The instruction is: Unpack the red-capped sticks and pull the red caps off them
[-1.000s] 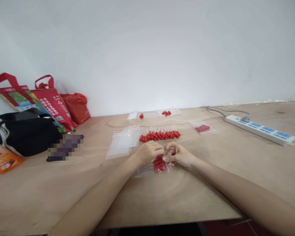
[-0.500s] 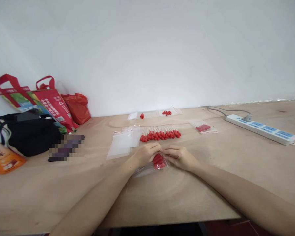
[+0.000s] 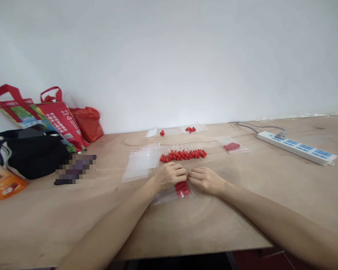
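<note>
My left hand (image 3: 171, 175) has its fingers curled over the upper edge of a clear zip bag (image 3: 165, 196). Inside that bag lies a cluster of red-tipped sticks (image 3: 182, 189), red ends toward me. My right hand (image 3: 205, 180) pinches the bag's upper right edge, close beside the left fingertips. The fingers cover the edge itself. Just beyond both hands, a row of red-tipped white sticks (image 3: 183, 154) lies on the wooden table. Left of that row is an overlapping stack of flat clear zip bags (image 3: 138, 165).
A filled zip bag (image 3: 231, 146) lies to the right. Small red pieces (image 3: 190, 129) rest on bags by the wall. A white power strip (image 3: 297, 147) stretches along the right. Shopping bags (image 3: 62, 123), a black bag (image 3: 30, 153) and an orange pouch (image 3: 8, 185) crowd the left.
My hands have drawn slightly apart at the bag's upper edge, and the fingers have curled more closely. The red ends in the bag sit a little nearer to me.
</note>
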A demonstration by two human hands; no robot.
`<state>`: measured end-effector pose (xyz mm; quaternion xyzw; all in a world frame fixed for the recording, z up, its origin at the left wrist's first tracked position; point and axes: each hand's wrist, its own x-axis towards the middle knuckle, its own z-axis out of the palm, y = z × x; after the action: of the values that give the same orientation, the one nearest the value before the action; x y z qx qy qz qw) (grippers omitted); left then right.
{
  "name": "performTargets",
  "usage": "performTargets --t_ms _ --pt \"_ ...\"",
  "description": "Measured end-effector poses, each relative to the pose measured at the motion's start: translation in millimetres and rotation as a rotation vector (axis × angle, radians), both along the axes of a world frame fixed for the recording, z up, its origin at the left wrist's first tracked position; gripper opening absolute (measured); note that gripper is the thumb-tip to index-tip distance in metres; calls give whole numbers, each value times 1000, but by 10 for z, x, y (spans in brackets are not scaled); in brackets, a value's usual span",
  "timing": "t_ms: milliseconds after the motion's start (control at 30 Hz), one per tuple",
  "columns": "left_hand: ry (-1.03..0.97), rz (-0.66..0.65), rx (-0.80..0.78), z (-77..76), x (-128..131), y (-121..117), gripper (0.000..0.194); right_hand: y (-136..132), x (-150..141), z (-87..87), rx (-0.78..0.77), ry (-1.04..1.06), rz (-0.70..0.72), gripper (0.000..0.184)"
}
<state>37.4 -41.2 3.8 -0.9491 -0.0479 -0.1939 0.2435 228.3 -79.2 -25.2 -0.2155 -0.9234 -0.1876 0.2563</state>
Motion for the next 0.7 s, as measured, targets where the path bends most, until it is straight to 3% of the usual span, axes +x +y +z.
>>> performTargets --t_ms 133,267,367,467,567,700 --pt "69 -12 28 41 -23 36 28 25 36 39 38 -95 25 37" --pt "13 22 -55 69 -97 95 28 57 133 76 -25 -86 10 34" --pt "-104 116 -223 91 -137 17 25 41 197 119 -124 -28 -47 24" --pt "-219 272 -478 84 -185 -203 30 -6 244 170 -330 64 -89 14" --pt "-215 357 -698 30 -278 -458 38 -31 260 201 -535 190 -65 21" --pt "-149 393 -830 -46 -396 -632 55 -13 193 172 -696 336 -13 22"
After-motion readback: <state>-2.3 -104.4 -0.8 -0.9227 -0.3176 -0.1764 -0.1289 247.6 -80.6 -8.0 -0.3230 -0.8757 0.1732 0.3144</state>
